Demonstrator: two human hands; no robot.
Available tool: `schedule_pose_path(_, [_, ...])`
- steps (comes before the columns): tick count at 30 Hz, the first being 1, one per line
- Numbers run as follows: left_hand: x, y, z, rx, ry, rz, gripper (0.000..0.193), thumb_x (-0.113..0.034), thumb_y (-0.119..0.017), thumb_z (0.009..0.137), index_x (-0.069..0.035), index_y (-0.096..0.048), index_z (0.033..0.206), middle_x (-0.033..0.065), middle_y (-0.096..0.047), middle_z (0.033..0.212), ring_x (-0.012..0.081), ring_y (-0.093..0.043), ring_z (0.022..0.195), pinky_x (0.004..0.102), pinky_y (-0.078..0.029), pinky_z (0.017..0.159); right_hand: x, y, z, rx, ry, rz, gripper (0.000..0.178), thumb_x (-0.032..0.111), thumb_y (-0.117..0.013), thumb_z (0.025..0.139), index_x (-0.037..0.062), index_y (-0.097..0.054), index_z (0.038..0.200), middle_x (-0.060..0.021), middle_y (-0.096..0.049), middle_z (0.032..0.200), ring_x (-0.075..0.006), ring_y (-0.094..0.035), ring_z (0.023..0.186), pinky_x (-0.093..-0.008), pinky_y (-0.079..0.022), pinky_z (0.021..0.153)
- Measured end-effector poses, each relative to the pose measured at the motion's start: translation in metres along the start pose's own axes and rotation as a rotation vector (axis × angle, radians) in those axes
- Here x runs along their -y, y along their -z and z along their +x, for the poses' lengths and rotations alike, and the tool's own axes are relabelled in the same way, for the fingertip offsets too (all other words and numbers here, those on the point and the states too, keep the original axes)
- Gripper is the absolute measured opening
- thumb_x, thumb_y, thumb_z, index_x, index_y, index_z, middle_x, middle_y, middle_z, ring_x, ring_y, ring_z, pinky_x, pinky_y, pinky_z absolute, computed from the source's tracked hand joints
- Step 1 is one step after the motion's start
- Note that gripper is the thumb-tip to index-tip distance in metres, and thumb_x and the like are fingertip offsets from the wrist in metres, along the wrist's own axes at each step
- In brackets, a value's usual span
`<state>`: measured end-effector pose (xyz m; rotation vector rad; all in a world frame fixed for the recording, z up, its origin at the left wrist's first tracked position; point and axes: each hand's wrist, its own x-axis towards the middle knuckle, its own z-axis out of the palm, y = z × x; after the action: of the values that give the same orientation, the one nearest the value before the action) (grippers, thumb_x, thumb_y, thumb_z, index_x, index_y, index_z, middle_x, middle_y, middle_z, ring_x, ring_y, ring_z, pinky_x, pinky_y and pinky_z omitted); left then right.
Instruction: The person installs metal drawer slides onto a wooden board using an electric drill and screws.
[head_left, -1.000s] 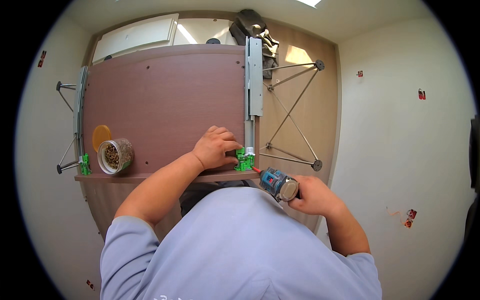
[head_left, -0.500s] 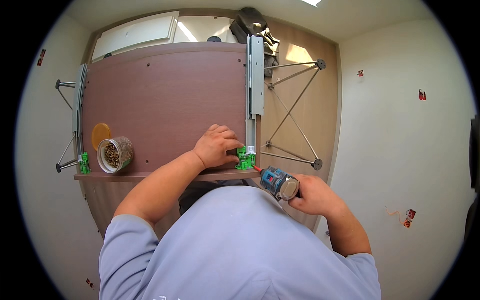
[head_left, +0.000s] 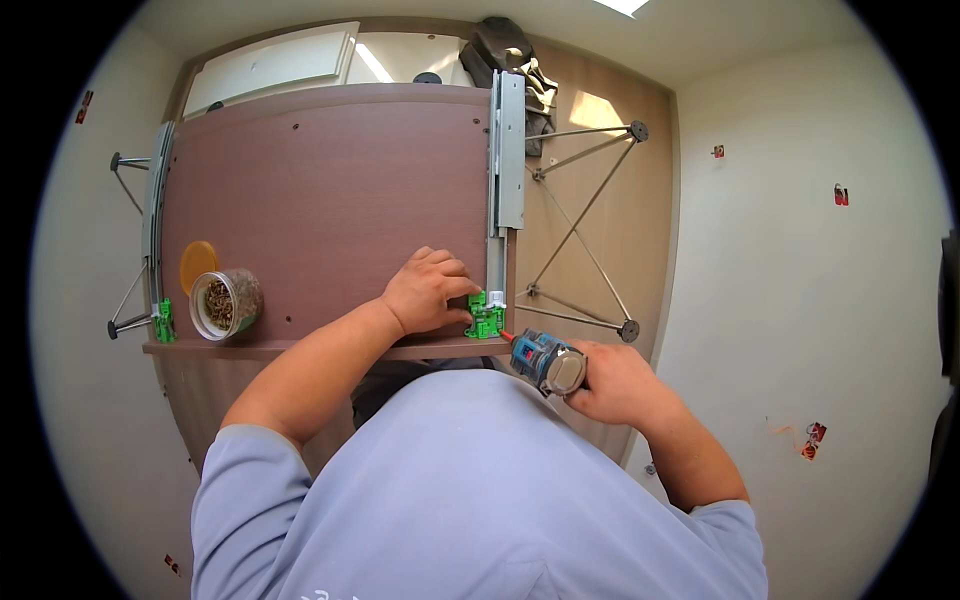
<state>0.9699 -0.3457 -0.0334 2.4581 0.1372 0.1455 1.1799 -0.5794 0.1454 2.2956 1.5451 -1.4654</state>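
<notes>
A brown drawer panel (head_left: 330, 200) lies flat before me, with a metal drawer slide (head_left: 509, 160) along its right side. At its near right corner sits a green plastic drawer-slide clip (head_left: 486, 316). The fingers of my left hand (head_left: 430, 290) are curled against the clip's left side, gripping it. My right hand (head_left: 612, 382) is wrapped round the handle of a blue and black cordless drill (head_left: 548, 361). The drill's red tip points up and left and meets the clip's lower right edge; whether a screw is there is too small to tell.
A clear jar of screws (head_left: 228, 304) lies tipped on the panel, beside its yellow lid (head_left: 198, 266). Another green clip (head_left: 163, 320) and slide (head_left: 153, 210) are on the left. Folding metal struts (head_left: 580, 225) stand at the right. A dark bag (head_left: 500, 50) lies behind.
The whole view has shifted slightly, moving the panel a little to the left in the picture. Both hands keep their hold, and the drill tip stays at the green clip.
</notes>
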Motion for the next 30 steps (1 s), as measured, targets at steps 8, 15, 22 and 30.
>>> schedule_pose_path(8, [-0.005,0.001,-0.001,-0.006,-0.009,0.002,0.041,-0.037,-0.094,0.072,-0.022,-0.081,0.108,-0.0025,-0.073,0.108,0.0212,-0.064,0.110,0.0403,-0.047,0.096,-0.002,-0.001,-0.001,0.003,0.006,-0.042,0.053,0.023,-0.073,0.080,0.0088,-0.068,0.131,-0.0187,-0.077,0.109,-0.0425,-0.072,0.099,-0.0501,-0.060,0.086])
schedule_pose_path(15, [-0.009,0.000,-0.004,-0.011,-0.016,0.018,0.042,-0.036,-0.094,0.071,-0.022,-0.081,0.108,-0.0019,-0.073,0.109,0.0211,-0.065,0.110,0.0402,-0.047,0.096,0.005,0.001,-0.002,0.032,0.008,-0.089,0.052,0.023,-0.072,0.080,0.0096,-0.069,0.130,-0.0188,-0.077,0.109,-0.0419,-0.073,0.099,-0.0498,-0.060,0.087])
schedule_pose_path(22, [-0.016,0.009,-0.014,0.003,0.007,0.035,0.042,-0.035,-0.094,0.071,-0.022,-0.081,0.109,-0.0011,-0.072,0.110,0.0222,-0.064,0.111,0.0406,-0.047,0.096,0.007,-0.003,-0.006,0.022,0.020,-0.013,0.042,0.023,-0.071,0.081,0.0075,-0.071,0.121,-0.0207,-0.076,0.105,-0.0434,-0.071,0.098,-0.0503,-0.058,0.086])
schedule_pose_path(30, [-0.054,0.042,-0.020,0.078,0.214,-0.155,0.047,-0.021,-0.088,0.085,-0.015,-0.075,0.130,0.0079,-0.071,0.120,0.0289,-0.066,0.115,0.0437,-0.051,0.105,-0.010,0.012,-0.065,-0.119,0.096,0.377,0.035,0.007,-0.075,0.082,0.0032,-0.070,0.116,-0.0150,-0.076,0.096,-0.0297,-0.073,0.089,-0.0417,-0.058,0.081])
